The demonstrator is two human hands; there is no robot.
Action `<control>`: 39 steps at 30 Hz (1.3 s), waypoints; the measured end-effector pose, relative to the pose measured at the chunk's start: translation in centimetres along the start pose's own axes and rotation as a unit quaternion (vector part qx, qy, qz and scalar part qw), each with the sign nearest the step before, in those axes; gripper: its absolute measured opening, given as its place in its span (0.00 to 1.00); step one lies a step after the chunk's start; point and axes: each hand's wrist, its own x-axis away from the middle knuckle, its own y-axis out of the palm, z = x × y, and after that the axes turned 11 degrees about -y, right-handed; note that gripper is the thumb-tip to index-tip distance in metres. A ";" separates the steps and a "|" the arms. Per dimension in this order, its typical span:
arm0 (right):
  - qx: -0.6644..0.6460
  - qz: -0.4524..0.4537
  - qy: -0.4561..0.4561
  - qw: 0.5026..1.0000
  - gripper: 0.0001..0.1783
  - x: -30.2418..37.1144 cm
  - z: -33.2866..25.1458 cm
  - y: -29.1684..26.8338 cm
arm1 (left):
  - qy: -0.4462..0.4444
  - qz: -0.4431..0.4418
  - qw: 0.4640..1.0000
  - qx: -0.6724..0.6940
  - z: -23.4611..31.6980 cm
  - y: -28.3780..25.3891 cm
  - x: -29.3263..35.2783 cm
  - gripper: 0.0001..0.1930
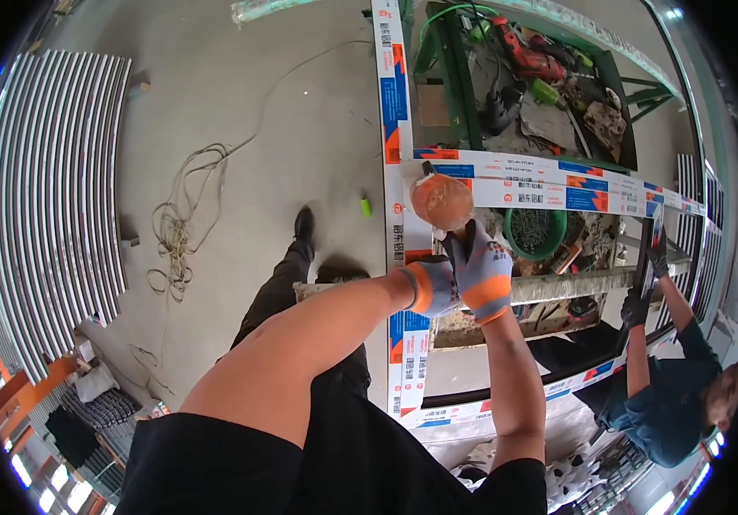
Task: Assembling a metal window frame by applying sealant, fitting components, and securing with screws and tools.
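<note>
Both hands in grey-and-orange work gloves, close together over the film-wrapped frame (396,215). Our right hand (482,268) is closed at the near end of a mallet (442,203), its grip mostly hidden from us; the round, reddish-brown head sits just ahead and to the left of that hand, over the corner where a cross rail (540,190) meets the long left-hand rail. Our left hand (434,288) lies just left of the right one, above the long rail; its fingers are hidden, so we cannot tell whether it grips anything. Right of the hands, beneath the frame, we note a green tub (509,245) of small metal fasteners. Farther ahead and right, a red power tool (528,56) lies in a green-sided tray (629,142) among loose items. Well off to the right, a co-worker (665,408) in dark gloves holds a dark bar (646,257). Left of our hands, on the floor: a small bright-green object (366,207), then a tangled cable (176,245), and farthest out, a rank of long metal profiles (55,189).
</note>
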 end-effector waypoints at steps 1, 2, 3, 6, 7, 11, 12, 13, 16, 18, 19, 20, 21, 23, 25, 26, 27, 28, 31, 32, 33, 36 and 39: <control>0.019 -0.062 0.023 0.998 0.31 -0.4 -0.2 -0.3 | 0.033 0.040 0.998 -0.038 -0.1 0.4 0.2 0.07; 0.021 -0.063 0.021 0.998 0.31 -0.5 -0.2 -0.2 | 0.031 0.042 0.998 -0.039 -0.1 0.4 0.2 0.07; 0.019 -0.043 0.008 0.999 0.30 -0.5 -0.1 0.0 | 0.038 0.006 0.998 -0.044 -0.1 0.4 0.2 0.06; 0.011 -0.027 -0.002 1.000 0.28 -0.5 -0.7 -0.6 | 0.037 0.000 0.999 -0.030 0.1 0.4 0.1 0.06; 0.004 -0.030 0.001 1.000 0.27 -0.5 -0.9 -0.8 | 0.030 0.031 0.999 -0.009 0.1 0.4 0.1 0.05; 0.025 0.016 -0.027 0.999 0.24 -0.3 0.3 -0.4 | 0.055 0.020 0.998 -0.023 0.2 0.5 -0.7 0.06; 0.004 0.006 -0.009 1.000 0.22 -0.3 0.4 -1.0 | 0.049 -0.057 0.997 -0.025 0.6 -0.9 -1.1 0.05; -0.017 -0.004 0.011 1.000 0.21 -0.2 0.4 -1.9 | 0.045 -0.134 0.990 -0.027 1.0 -1.7 -1.5 0.05; -0.164 0.132 -0.118 0.971 0.11 -2.7 -6.2 -6.7 | 0.089 0.028 0.955 -0.281 -2.9 6.1 2.2 0.04; -0.271 0.276 -0.078 0.919 0.10 1.3 -4.3 -6.2 | 0.045 -0.044 0.995 -0.082 -0.3 1.3 -0.1 0.05; -0.266 0.277 -0.075 0.920 0.10 1.5 -3.2 -5.1 | 0.049 -0.040 0.995 -0.079 -0.1 1.0 -0.5 0.05; -0.193 0.239 -0.128 0.943 0.11 1.4 -1.8 -3.7 | 0.034 0.001 0.999 -0.035 0.0 0.4 -0.4 0.06; -0.115 0.200 -0.176 0.957 0.12 1.4 -0.4 -2.6 | 0.022 0.044 0.999 0.012 0.3 -0.2 -0.5 0.07; -0.015 0.006 -0.004 1.000 0.15 -0.1 -0.4 0.0 | -0.009 0.128 0.987 0.101 0.4 -1.1 -0.4 0.08; 0.011 0.003 -0.025 1.000 0.18 -0.6 -0.7 0.1 | -0.019 0.084 0.993 0.086 0.0 -0.1 -0.4 0.09; 0.030 -0.006 -0.031 0.999 0.19 -0.2 -0.9 0.3 | -0.029 0.040 0.996 0.074 -0.2 0.1 -0.3 0.11; 0.029 -0.006 -0.034 0.999 0.19 -0.2 -1.1 0.6 | -0.038 -0.005 0.997 0.061 -0.3 0.3 -0.2 0.12; 0.002 -0.002 -0.032 0.999 0.19 -0.2 -1.2 0.8 | -0.041 -0.004 0.997 0.059 -0.4 0.4 0.3 0.12; -0.038 0.007 -0.003 0.999 0.18 0.5 0.6 0.3 | 0.019 0.019 1.000 -0.001 1.1 -2.3 -0.5 0.09; -0.060 0.016 0.007 0.998 0.17 0.1 1.3 0.2 | 0.009 -0.110 0.994 -0.015 1.1 -4.3 -1.4 0.08; -0.103 0.053 -0.015 0.993 0.15 -0.5 0.4 -1.0 | -0.009 -0.239 0.971 -0.027 1.2 -5.4 -1.4 0.06; -0.170 0.189 -0.112 0.961 0.09 -1.0 -3.1 -6.4 | -0.001 -0.188 0.980 -0.071 0.3 -2.8 -0.5 0.06; -0.301 0.155 0.071 0.938 0.14 0.6 -5.4 -8.6 | -0.015 -0.190 0.979 -0.073 0.2 -3.2 -1.0 0.06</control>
